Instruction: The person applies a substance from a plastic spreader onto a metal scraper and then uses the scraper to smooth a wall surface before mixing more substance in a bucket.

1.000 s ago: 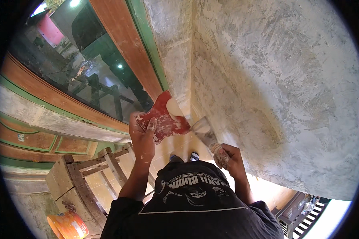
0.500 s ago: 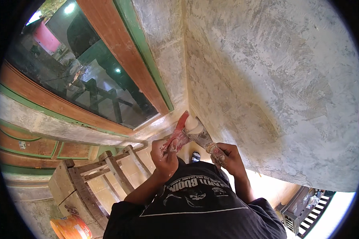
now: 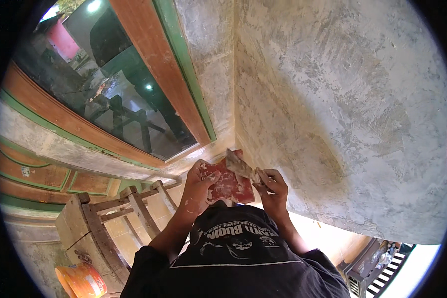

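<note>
My left hand (image 3: 196, 191) grips a flat red board (image 3: 223, 184), smeared with pale plaster, with the thumb over its face. My right hand (image 3: 273, 193) is closed on the handle of a plaster-coated putty knife (image 3: 238, 165), whose metal blade lies over the upper right part of the board. Both hands are low in the centre of the head view, in front of my black shirt and below the wall corner.
A rough plastered wall (image 3: 333, 99) rises on the right. A wooden-framed window (image 3: 149, 64) with green trim is on the left. Below it stand a wooden trestle (image 3: 79, 228) and an orange bucket (image 3: 82, 280). A dark slatted piece of furniture (image 3: 367, 268) is at lower right.
The board has moved down and turned flatter toward me. The knife has swung up and left from beside it onto its face, and my right hand has moved inward and slightly up.
</note>
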Tool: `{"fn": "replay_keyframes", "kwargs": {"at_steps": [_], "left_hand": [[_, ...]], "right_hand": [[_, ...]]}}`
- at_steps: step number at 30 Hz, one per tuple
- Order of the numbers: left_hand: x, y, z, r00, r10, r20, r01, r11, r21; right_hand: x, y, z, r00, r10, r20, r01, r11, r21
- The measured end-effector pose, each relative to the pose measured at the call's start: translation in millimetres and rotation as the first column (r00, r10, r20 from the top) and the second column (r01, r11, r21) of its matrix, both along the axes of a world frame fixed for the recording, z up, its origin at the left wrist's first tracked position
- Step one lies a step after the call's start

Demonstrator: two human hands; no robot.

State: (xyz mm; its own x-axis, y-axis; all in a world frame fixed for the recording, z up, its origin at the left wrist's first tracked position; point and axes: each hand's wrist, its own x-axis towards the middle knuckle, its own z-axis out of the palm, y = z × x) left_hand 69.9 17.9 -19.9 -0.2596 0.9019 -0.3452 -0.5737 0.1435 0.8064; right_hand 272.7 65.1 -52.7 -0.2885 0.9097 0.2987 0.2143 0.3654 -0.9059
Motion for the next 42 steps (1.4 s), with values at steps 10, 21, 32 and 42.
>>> {"fn": "replay_keyframes", "kwargs": {"at_steps": [10, 21, 32, 42], "left_hand": [[-33.2, 9.6, 22.2, 0.996, -0.009, 0.086, -0.001, 0.993, 0.121], [-8.4, 14.3, 8.4, 0.824, 0.470, -0.316, -0.335, 0.854, 0.398], [27.4, -3.2, -5.4, 0.573, 0.499, -0.650, -0.106, 0.832, 0.545], [20.6, -4.4, -2.6, 0.659, 0.177, -0.731, 0.092, 0.946, 0.312]], "right_hand": [[22.6, 12.4, 3.5, 0.947, -0.173, 0.269, 0.060, 0.922, 0.383], [33.6, -7.6, 31.2, 0.973, 0.115, -0.199, -0.211, 0.792, -0.572], [29.4, -1.1, 38.8, 0.944, 0.170, -0.283, -0.317, 0.703, -0.636], [16.2, 0.3, 35.6, 0.904, 0.095, -0.416, -0.325, 0.786, -0.527]]}}
